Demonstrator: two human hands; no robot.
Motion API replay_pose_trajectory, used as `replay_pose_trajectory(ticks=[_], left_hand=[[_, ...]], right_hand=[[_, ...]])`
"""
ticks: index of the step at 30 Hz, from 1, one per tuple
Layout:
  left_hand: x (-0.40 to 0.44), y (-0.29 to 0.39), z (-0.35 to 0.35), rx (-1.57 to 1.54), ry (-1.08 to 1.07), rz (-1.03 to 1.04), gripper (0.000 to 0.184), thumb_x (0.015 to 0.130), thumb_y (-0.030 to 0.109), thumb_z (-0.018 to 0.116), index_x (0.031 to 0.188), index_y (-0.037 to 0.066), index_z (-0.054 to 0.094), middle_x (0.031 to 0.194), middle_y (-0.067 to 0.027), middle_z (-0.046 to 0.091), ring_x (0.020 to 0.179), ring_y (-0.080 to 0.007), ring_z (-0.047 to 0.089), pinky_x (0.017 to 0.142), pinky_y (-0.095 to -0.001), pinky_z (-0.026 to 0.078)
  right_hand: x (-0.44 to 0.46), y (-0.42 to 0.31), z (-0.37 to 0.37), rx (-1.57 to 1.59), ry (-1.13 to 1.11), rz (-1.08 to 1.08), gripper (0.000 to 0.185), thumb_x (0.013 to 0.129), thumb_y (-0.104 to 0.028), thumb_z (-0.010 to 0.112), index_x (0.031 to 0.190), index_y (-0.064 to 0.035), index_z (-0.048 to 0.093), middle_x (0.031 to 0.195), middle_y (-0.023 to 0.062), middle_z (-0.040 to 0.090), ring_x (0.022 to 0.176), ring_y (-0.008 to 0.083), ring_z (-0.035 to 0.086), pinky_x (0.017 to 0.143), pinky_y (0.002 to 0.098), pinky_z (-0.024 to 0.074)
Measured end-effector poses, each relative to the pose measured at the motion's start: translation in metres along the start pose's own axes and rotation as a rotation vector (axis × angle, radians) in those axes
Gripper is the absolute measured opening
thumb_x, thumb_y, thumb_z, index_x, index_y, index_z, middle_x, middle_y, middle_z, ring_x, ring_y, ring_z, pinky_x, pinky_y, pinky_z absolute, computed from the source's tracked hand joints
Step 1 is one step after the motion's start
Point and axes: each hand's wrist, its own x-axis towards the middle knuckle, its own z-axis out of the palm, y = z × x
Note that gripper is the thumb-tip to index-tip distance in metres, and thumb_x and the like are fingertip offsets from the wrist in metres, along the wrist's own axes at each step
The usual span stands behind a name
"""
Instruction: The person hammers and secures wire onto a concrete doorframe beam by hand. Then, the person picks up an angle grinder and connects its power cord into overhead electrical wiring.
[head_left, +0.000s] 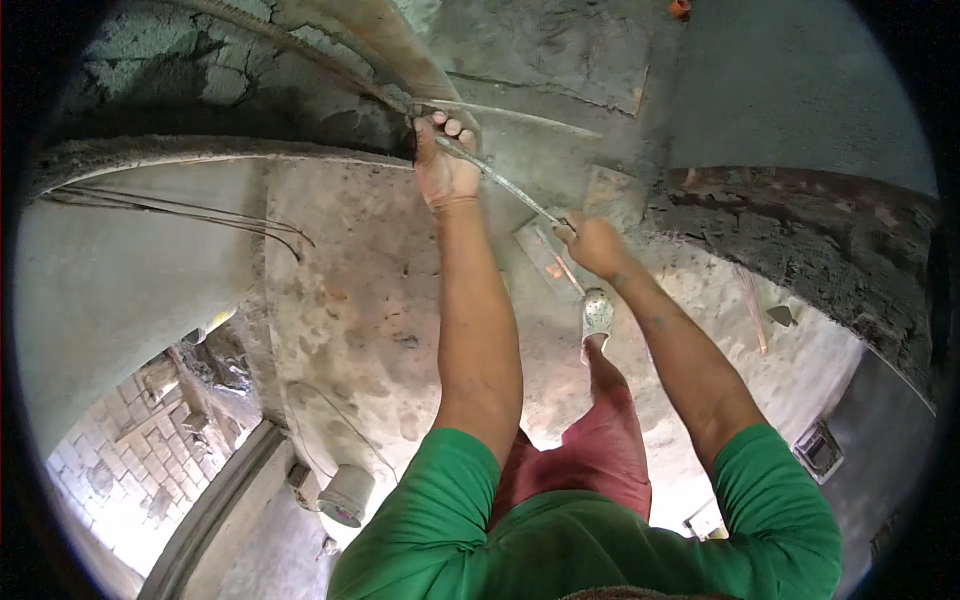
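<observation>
My left hand [447, 170] is raised against the lower edge of a curved board [410, 45], palm towards me. Its fingers curl at the upper end of a thin grey metal bar [508, 184]; exactly how they grip it is partly hidden. Lower and to the right, my right hand [592, 245] is closed round the same bar, which slants down from left to right between the hands. Just beyond my left fingertips, a thin pale rod [510, 115] runs off to the right.
Rough cement edges the curved wall opening [800, 225] on the right. Several thin rods [185, 215] stick out at left. A bucket [346, 495] stands at lower left. A flat board [552, 262] lies near my shoe [597, 313]. A trowel-like tool [781, 315] is at right.
</observation>
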Motion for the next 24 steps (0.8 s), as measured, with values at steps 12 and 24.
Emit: replay_pose_trajectory(ticks=[12, 24], left_hand=[[0.000, 0.001, -0.002, -0.176, -0.333, -0.073, 0.048, 0.089, 0.038, 0.070, 0.117, 0.001, 0.058, 0.115, -0.0110, 0.059, 0.110, -0.0285, 0.055, 0.095, -0.0431, 0.048], [-0.019, 0.006, 0.035, -0.050, -0.012, -0.096, 0.031, 0.088, 0.028, 0.073, 0.114, 0.014, 0.063, 0.110, 0.0016, 0.064, 0.099, -0.0182, 0.058, 0.087, -0.0358, 0.051]], right_hand=[[-0.059, -0.060, 0.042, 0.967, -0.504, -0.135, 0.031, 0.095, -0.031, 0.061, 0.112, -0.0046, 0.059, 0.073, 0.0021, 0.057, 0.049, 0.0083, 0.052, 0.042, 0.0218, 0.0422], [-0.097, -0.095, -0.038, 0.131, 0.453, 0.001, 0.031, 0.094, -0.031, 0.063, 0.109, -0.0040, 0.062, 0.086, 0.0178, 0.067, 0.062, 0.0311, 0.064, 0.055, 0.0401, 0.0493]])
